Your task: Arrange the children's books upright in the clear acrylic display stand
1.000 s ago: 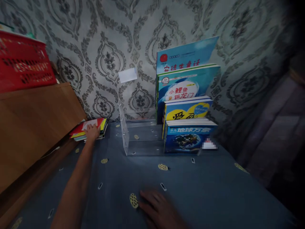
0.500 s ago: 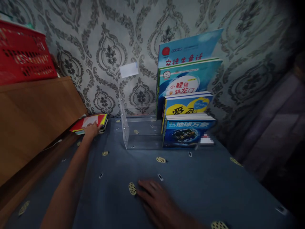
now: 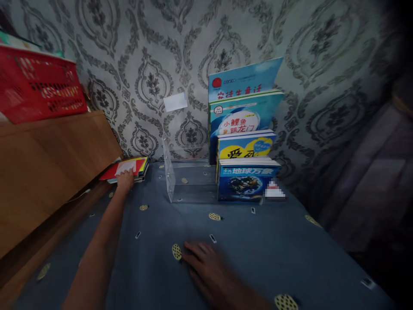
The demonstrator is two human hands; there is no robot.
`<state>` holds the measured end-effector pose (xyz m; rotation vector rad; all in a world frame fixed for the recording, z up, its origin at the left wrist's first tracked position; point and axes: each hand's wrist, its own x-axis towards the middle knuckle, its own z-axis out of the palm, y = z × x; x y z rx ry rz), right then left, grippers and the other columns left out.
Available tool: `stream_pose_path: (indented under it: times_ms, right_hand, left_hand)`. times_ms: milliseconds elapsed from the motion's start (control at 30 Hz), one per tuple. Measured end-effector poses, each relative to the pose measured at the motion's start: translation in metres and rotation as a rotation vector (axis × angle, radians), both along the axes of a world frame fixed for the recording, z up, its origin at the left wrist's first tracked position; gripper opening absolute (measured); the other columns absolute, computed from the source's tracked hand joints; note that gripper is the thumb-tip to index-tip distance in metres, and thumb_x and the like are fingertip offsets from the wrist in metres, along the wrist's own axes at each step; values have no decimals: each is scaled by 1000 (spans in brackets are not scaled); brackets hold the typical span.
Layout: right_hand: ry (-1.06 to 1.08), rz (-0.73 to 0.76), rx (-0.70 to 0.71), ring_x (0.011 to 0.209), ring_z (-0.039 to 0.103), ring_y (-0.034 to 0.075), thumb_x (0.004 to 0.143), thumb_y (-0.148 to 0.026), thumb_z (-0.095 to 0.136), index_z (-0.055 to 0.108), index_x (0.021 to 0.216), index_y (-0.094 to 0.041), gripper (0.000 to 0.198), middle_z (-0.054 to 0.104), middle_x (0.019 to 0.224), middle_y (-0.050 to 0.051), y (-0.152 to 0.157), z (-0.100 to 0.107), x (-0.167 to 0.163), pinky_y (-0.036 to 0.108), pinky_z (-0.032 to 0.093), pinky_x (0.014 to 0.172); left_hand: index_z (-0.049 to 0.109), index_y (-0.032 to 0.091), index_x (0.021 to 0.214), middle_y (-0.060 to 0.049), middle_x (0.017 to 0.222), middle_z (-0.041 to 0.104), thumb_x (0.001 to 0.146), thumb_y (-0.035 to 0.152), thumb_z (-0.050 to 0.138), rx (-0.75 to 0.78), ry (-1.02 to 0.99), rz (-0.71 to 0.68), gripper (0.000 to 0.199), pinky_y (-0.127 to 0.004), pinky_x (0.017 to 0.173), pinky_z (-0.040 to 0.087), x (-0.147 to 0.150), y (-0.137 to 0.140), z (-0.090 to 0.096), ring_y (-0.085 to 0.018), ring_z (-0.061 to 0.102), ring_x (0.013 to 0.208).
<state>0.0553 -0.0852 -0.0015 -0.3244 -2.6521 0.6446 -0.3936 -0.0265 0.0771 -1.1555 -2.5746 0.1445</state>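
Head view: the left hand [image 3: 125, 180] lies on the near edge of a stack of books [image 3: 141, 168], its fingers on the red top cover; whether they clamp the stack I cannot tell. The stack lies flat at the back of the blue cloth [image 3: 158, 249], between the wooden box [image 3: 54, 172] and the clear rack [image 3: 170, 176]. The right hand [image 3: 208, 267] rests on the cloth, fingers extended and apart from the thumb, near a pineapple print [image 3: 176, 252]. Upright books [image 3: 245, 185] stand in tiers at the rack's right end. A red basket [image 3: 41, 86] sits on the box.
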Motion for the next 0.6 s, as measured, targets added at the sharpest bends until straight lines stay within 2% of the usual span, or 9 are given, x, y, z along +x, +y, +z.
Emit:
stream_pose_path:
  times_ms: [367, 500, 600]
  right_hand:
    - [3, 15, 42, 134, 56, 27, 97, -14, 51, 63, 135, -19, 41, 62, 142, 14, 0, -5, 0, 48, 45, 114]
    - [1, 26, 47, 136, 54, 26, 97, -15, 50, 63, 136, -19, 41, 61, 144, 13, 0, -6, 0, 48, 44, 116]
    - [-6, 18, 63, 136, 54, 26, 98, -16, 50, 64, 135, -20, 40, 62, 143, 13, 0, -6, 0, 48, 44, 116]
  left_hand:
    - [45, 10, 147, -28, 129, 59, 96, 13, 32, -33, 28, -63, 52, -58, 101, 44, 27, -41, -9, -39, 60, 121]
    - [45, 15, 149, -26, 133, 60, 97, 13, 29, -63, 1, -95, 55, -57, 101, 43, 40, -63, -21, -38, 59, 123]
    - [51, 19, 146, -22, 127, 66, 99, 16, 31, -102, -53, -136, 51, -53, 98, 46, 54, -81, -37, -35, 63, 117]
